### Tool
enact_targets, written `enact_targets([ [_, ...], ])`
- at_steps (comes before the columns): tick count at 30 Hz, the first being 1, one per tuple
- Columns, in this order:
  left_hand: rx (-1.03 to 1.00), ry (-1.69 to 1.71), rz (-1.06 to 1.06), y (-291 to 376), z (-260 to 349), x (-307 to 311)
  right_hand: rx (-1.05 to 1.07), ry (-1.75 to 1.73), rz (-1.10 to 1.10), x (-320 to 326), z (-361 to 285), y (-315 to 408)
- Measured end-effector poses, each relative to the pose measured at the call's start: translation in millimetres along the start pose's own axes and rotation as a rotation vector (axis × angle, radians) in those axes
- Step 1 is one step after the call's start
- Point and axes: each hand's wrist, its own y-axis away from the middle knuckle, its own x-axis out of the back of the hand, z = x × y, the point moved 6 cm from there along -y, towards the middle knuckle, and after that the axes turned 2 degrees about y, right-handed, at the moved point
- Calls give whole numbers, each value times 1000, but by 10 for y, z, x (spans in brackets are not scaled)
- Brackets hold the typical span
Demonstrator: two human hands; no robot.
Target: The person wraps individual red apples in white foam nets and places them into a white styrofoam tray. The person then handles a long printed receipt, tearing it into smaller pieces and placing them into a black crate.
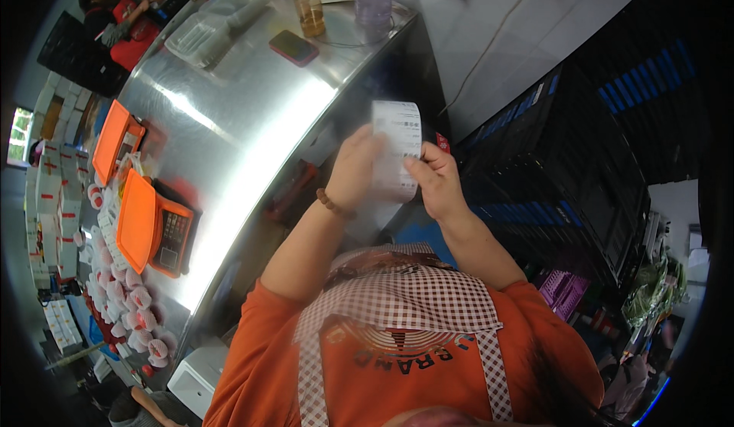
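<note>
A white strip of printed labels hangs in a curve in front of my chest, just off the edge of the steel table. My right hand pinches its right edge between thumb and fingers. On the other side, my left hand grips the strip's left edge; its fingertips are blurred. Lines of small print run across the strip, and its lower end blurs above my checked apron. A brown bead bracelet circles my left wrist.
The stainless steel table holds two orange scales, a phone, clear plastic trays, a tea bottle and several foam-netted fruits. Black crates stand at right. Another person is at the far left.
</note>
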Motion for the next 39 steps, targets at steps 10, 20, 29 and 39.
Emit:
enact_targets([
  [10,118,-93,-113,295,-137,-218,2,-158,106,276,-96,-164],
  [20,40,-4,4,116,-26,-11,-70,-8,-67,23,101,79],
  [29,203,-28,-143,341,-218,-165,-14,-183,110,218,-66,-97],
  [39,48,-15,47,225,-7,-12,-164,-23,-62,49,102,124],
])
